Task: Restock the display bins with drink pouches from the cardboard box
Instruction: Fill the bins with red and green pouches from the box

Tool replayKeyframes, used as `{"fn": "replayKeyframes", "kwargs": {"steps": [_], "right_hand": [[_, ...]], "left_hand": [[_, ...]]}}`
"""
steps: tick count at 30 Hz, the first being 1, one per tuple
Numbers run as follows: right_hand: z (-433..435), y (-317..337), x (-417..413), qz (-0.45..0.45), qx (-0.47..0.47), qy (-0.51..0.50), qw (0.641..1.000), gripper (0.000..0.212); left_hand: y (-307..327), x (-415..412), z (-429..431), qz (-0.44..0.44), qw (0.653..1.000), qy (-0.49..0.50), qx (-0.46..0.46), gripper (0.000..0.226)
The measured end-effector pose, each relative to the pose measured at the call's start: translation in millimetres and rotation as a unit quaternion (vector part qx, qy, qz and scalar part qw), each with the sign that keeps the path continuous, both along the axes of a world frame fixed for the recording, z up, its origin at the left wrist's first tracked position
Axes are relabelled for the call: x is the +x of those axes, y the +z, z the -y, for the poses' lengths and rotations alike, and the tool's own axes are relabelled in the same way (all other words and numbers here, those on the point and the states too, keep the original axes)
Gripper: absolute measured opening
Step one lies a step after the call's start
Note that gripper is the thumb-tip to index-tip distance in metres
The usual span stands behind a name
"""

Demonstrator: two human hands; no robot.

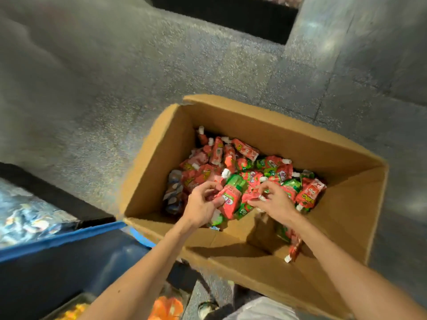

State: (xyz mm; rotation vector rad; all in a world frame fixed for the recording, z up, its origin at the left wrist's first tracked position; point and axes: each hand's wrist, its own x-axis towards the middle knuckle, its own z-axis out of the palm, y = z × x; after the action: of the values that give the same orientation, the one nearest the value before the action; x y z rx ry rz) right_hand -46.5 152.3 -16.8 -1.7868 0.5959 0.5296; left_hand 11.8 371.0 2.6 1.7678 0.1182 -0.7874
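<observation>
A red and green pouch (pixel 228 200) is held inside the box (pixel 265 125), over the heap of pouches (pixel 231 158). Its long axis runs away from the person, and its white cap (pixel 225 174) is pointed to the far side. The grip of the left hand (pixel 203 205) is closed around its near half. A second pouch (pixel 250 196) is pinched by the right hand (pixel 275 203) just beside. The box is placed on the grey floor (pixel 115 100), beside a blue bin (pixel 69 255).

A speckled grey floor (pixel 115 100) carries the open cardboard box (pixel 288 144); a blue bin (pixel 69 269) stands just left of that box.
</observation>
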Motion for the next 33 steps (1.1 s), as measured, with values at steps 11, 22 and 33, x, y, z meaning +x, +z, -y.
{"fn": "replayKeyframes", "kwargs": {"steps": [11,22,33], "right_hand": [[-186.1,234.4,-28.2,0.184,0.367,-0.079,0.908,0.031],[-416.1,419.4,-145.7,0.182,0.510,0.246,0.804,0.040],[-533.2,481.4,-225.6,0.152,0.496,0.367,0.772,0.027]], "left_hand": [[247.6,-123.6,-161.6,0.190,0.933,0.244,-0.186,0.027],[405.2,-328.9,-331.1,0.411,0.787,0.432,-0.161,0.032],[437.5,-410.7,-405.5,0.448,0.694,0.561,-0.051,0.027]]}}
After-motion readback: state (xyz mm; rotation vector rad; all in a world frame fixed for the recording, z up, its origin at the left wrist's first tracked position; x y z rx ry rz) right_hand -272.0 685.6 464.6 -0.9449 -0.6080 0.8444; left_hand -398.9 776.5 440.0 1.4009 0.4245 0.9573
